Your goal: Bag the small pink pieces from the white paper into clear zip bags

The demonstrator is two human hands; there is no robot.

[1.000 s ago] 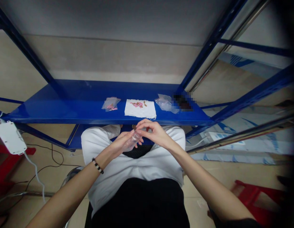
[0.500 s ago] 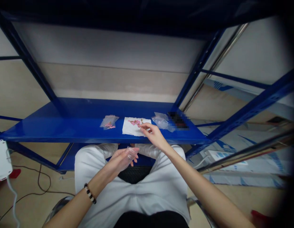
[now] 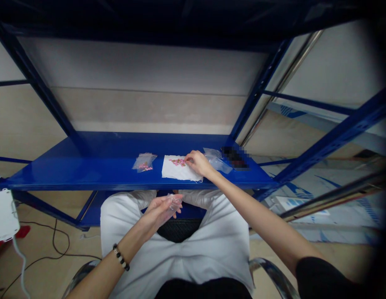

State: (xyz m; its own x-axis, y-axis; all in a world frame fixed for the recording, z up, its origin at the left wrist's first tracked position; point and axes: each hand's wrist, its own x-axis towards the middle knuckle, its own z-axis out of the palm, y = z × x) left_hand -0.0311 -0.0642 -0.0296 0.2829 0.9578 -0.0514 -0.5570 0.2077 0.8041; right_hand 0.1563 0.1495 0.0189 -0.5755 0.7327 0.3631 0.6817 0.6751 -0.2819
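Note:
My left hand (image 3: 160, 210) hovers over my lap and holds a small clear plastic bag (image 3: 174, 201) between thumb and fingers. My right hand (image 3: 197, 162) reaches onto the blue shelf (image 3: 87, 166), its fingertips pinched at a cluster of small pink beads (image 3: 179, 161) lying on a white sheet (image 3: 177, 171). Whether a bead is between those fingers cannot be made out. A filled clear bag of pink beads (image 3: 144, 162) lies left of the sheet.
A pile of clear bags (image 3: 216, 159) and a blurred dark object (image 3: 234, 157) sit right of my right hand. Blue rack posts (image 3: 258, 91) rise around the shelf. A white device (image 3: 4, 214) with a cable hangs at left. I sit on a chrome chair (image 3: 270, 274).
My right hand left the bag at my lap, reached up onto the shelf and settled on the beads on the white sheet. The left hand stayed low with the bag. The view tilted up.

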